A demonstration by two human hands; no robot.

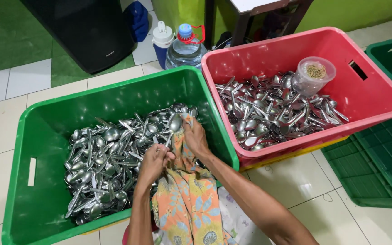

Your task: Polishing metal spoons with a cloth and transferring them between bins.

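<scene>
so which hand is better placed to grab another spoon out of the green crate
Probably the left hand: it hovers right over the spoon pile in the green crate. The right hand is busy gripping the floral cloth.

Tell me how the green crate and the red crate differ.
The green crate sits nearer, with both hands working in it: the left hand and right hand hold a floral cloth around a spoon. The red crate is untouched. The red crate also holds a clear plastic tub; the green crate has none. Both hold piles of metal spoons.
</scene>
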